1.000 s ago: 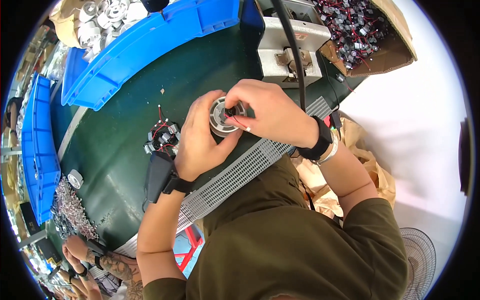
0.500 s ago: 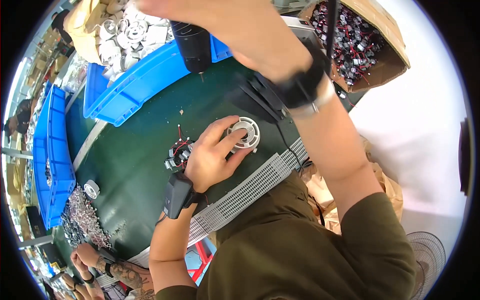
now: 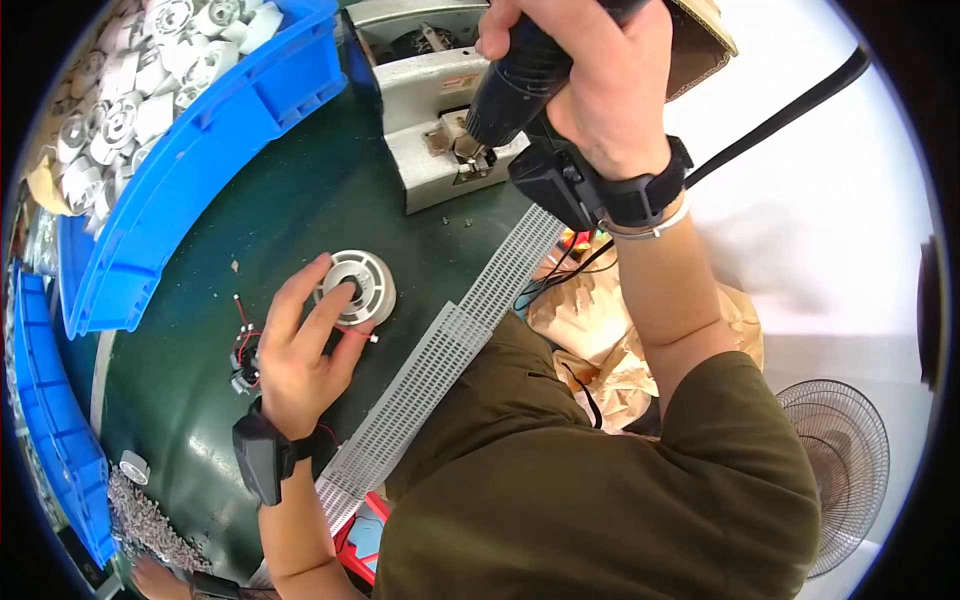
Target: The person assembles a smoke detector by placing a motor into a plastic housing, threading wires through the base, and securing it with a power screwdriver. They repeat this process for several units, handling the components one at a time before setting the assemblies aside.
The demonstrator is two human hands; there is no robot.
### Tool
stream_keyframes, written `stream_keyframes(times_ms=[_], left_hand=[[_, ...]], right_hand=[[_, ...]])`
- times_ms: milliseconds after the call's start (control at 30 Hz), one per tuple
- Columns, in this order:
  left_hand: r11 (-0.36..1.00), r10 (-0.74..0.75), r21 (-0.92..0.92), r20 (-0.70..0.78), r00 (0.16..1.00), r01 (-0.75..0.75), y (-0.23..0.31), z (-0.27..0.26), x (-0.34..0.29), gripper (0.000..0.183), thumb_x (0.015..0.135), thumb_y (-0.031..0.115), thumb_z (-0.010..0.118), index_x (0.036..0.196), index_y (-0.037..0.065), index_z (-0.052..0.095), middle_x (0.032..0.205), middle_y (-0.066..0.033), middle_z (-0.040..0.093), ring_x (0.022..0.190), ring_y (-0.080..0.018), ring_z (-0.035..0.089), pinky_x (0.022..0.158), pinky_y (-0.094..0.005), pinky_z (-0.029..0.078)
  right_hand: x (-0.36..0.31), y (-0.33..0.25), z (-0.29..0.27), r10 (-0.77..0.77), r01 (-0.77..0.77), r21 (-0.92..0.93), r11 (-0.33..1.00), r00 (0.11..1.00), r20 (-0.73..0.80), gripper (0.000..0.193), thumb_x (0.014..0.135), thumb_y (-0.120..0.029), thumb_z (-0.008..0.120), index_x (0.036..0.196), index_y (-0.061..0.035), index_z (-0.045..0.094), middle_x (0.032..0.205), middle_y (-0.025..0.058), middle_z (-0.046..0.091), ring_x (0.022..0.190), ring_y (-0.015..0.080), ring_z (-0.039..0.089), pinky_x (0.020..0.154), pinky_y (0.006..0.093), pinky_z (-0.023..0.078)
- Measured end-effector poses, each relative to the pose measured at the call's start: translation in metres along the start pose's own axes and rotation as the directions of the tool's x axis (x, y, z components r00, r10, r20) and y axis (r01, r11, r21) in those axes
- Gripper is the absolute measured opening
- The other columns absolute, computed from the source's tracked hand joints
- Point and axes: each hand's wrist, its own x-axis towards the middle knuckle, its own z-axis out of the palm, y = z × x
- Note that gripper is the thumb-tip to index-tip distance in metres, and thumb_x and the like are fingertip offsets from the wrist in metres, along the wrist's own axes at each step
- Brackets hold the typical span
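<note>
My right hand [image 3: 622, 100] is wrapped round a black electric screwdriver [image 3: 515, 85]. The driver's nose points down at the pick-up slot of a grey metal screw feeder [image 3: 430, 100]; its tip is hard to make out there. Lower left, my left hand [image 3: 300, 365] holds a white round plastic housing [image 3: 383, 290] on the green bench, fingers over its rim and centre, thumb at its near side. A small white connector on a red wire sticks out beside the thumb. Left of this hand lies a cluster of small motors [image 3: 243, 365] with red and black wires.
Blue bins [image 3: 205, 175] line the far left, one heaped with white plastic parts [image 3: 120, 120]. A pile of screws [image 3: 150, 515] and a white ring [image 3: 134, 467] lie lower left, near another person's hand [image 3: 160, 580]. A perforated strip [image 3: 440, 345] edges the bench; a fan [image 3: 835, 470] stands right.
My right hand has brought the screwdriver from above the blue bin to the screw feeder. My left hand still holds the housing. The view has swung right, bringing the feeder into sight.
</note>
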Motion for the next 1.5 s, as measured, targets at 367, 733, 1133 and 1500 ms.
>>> stream_keyframes(times_ms=[367, 733, 1133, 1500], left_hand=[[0.998, -0.025, 0.056, 0.016, 1.000, 0.024, 0.005, 0.000, -0.003, 0.038, 0.066, 0.001, 0.078, 0.102, 0.002, 0.065, 0.121, -0.0191, 0.056, 0.104, -0.0343, 0.060, 0.083, -0.0386, 0.053], [0.997, -0.014, 0.070, 0.014, 1.000, 0.013, 0.002, 0.002, -0.003, 0.038, 0.066, 0.002, 0.078, 0.102, 0.002, 0.066, 0.121, -0.0201, 0.057, 0.104, -0.0348, 0.060, 0.083, -0.0394, 0.053], [0.998, -0.004, 0.057, -0.004, 1.000, 0.005, 0.002, 0.003, -0.004, 0.036, 0.067, 0.003, 0.077, 0.102, 0.002, 0.066, 0.121, -0.0198, 0.057, 0.103, -0.0352, 0.060, 0.083, -0.0391, 0.052], [0.999, 0.032, 0.024, -0.090, 0.995, -0.030, -0.003, 0.008, -0.002, 0.037, 0.060, 0.006, 0.083, 0.093, 0.003, 0.066, 0.116, -0.0166, 0.058, 0.098, -0.0323, 0.061, 0.076, -0.0374, 0.054]], right_hand=[[-0.010, 0.022, -0.020, 0.048, -0.051, -0.065, 0.997, 0.998, -0.047, 0.035, 0.076, 0.002, 0.066, 0.107, 0.0067, 0.052, 0.069, 0.0061, 0.061, 0.057, 0.0128, 0.057, 0.054, 0.0253, 0.046], [-0.018, 0.021, -0.016, -0.025, 0.022, -0.055, 0.998, 0.998, -0.064, 0.037, 0.072, 0.007, 0.063, 0.108, 0.0070, 0.051, 0.068, 0.0089, 0.060, 0.053, 0.0146, 0.057, 0.052, 0.0255, 0.047], [-0.017, 0.020, -0.018, -0.013, 0.012, -0.057, 0.998, 1.000, -0.020, 0.038, 0.072, 0.004, 0.062, 0.108, 0.0070, 0.049, 0.067, 0.0088, 0.059, 0.053, 0.0156, 0.058, 0.052, 0.0261, 0.047], [-0.017, -0.007, 0.044, 0.325, -0.308, -0.107, 0.945, 0.920, 0.220, 0.031, 0.087, -0.004, 0.055, 0.114, 0.0070, 0.047, 0.070, 0.0065, 0.059, 0.056, 0.0178, 0.058, 0.056, 0.0263, 0.047]])
